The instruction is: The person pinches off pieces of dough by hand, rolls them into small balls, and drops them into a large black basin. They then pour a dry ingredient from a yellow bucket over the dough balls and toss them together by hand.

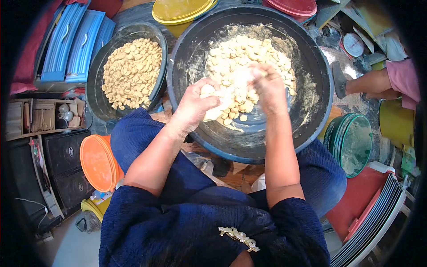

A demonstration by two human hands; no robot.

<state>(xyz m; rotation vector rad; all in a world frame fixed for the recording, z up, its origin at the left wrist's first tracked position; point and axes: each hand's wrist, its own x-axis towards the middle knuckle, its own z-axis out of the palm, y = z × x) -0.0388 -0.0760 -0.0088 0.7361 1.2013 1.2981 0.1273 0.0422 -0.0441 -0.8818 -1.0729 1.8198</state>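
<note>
A large black basin (321, 98) sits in front of my knees, its inner wall dusted with flour-like powder. A heap of pale, flattened dough pieces (249, 49) fills its middle. Over the heap's near left side, my left hand (198, 102) curls around a lump of pale dough (213, 111). My right hand (270, 86) is over the heap's right part, its fingers bent and smeared by motion. Beside the large basin, on the left, a smaller dark basin (97, 91) holds tan rounded pieces (133, 71).
A yellow lidded bucket (180, 11) and a red lidded tub (293, 6) stand behind the large basin. Green lids or tubs (356, 144) are at the right, near another person's leg (369, 84). An orange bucket (98, 162) stands by my left knee, near black drawers (66, 153).
</note>
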